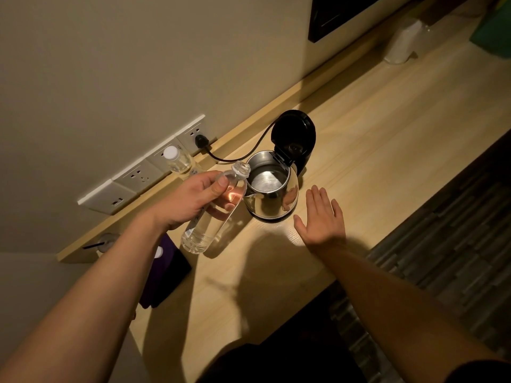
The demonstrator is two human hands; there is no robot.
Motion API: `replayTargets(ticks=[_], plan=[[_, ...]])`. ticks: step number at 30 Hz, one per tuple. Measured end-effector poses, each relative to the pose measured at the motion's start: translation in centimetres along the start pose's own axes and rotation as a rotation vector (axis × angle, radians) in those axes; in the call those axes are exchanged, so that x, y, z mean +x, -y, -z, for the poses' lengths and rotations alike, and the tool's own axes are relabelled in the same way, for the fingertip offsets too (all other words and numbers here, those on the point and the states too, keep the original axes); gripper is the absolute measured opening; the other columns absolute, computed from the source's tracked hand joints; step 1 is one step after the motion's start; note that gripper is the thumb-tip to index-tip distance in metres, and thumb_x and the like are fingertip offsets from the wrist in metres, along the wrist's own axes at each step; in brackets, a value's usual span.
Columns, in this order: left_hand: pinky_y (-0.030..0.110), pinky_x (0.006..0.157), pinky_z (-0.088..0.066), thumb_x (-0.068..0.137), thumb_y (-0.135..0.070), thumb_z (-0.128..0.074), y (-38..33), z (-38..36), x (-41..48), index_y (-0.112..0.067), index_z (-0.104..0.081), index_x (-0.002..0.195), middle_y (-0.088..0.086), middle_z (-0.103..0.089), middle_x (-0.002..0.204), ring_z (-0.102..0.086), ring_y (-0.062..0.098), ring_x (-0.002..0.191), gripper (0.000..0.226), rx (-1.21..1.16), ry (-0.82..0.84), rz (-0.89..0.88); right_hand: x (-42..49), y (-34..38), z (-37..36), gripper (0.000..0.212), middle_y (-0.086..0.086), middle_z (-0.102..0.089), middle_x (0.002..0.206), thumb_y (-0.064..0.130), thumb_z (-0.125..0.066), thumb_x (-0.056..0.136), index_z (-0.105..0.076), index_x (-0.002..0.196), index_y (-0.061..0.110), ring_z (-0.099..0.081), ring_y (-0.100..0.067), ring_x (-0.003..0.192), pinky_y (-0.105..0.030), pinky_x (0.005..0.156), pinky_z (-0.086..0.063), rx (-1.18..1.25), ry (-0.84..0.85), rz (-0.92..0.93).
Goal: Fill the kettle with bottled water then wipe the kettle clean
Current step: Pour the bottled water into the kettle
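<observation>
A shiny steel kettle [272,196] stands on the wooden counter [373,139] with its black lid [293,136] flipped up; its inside looks bare metal. My left hand [190,199] grips a clear, uncapped water bottle [214,217], tilted with its mouth at the kettle's left rim; water sits in the bottle's lower end. My right hand [322,217] rests flat and open on the counter just right of the kettle, not touching it.
A second capped bottle [177,158] stands by the wall sockets [143,167], where the kettle's black cord [240,154] is plugged in. A dark purple box [166,272] lies under my left forearm. Wrapped cups [402,42] stand far right. The counter's front edge runs diagonally at right.
</observation>
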State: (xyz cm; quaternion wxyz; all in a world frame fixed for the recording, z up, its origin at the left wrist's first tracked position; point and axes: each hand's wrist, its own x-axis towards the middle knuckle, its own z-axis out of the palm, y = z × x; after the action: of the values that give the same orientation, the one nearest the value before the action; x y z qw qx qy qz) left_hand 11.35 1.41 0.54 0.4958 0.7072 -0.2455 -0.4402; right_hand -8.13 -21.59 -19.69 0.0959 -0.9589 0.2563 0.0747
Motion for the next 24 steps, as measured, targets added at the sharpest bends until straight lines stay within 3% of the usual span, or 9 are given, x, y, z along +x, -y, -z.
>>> replayTargets(ticks=[8,17,24], plan=[[0.023,0.066,-0.059,0.083,-0.079,-0.054,-0.14,0.71,0.27,-0.032,-0.076,0.101,-0.003,-0.076,0.086,-0.073,0.012,0.075,0.055,0.076,0.053,-0.009,0.02,-0.01,-0.27,0.08,-0.005,-0.018,0.173,0.06,-0.029,0.099,-0.024,0.164,0.013,-0.013,-0.022,0.161,-0.045,0.127,-0.016,0.008,-0.031,-0.003],[0.021,0.063,-0.057,0.077,-0.086,-0.053,-0.5,1.08,0.5,0.0,-0.066,0.11,-0.002,-0.075,0.078,-0.072,0.01,0.068,0.094,0.172,0.062,0.002,-0.01,-0.11,-0.25,0.08,-0.003,-0.01,0.175,0.061,-0.027,0.101,-0.017,0.165,0.015,-0.006,-0.02,0.161,-0.043,0.129,-0.012,-0.014,-0.004,-0.004],[0.02,0.063,-0.057,0.074,-0.088,-0.054,-0.52,1.11,0.66,0.003,-0.066,0.113,-0.004,-0.076,0.079,-0.072,0.008,0.068,0.1,0.175,0.081,-0.002,0.03,-0.01,-0.14,0.079,-0.004,-0.013,0.174,0.06,-0.031,0.101,-0.02,0.165,0.015,-0.008,-0.02,0.161,-0.044,0.128,-0.013,0.014,-0.015,-0.004]])
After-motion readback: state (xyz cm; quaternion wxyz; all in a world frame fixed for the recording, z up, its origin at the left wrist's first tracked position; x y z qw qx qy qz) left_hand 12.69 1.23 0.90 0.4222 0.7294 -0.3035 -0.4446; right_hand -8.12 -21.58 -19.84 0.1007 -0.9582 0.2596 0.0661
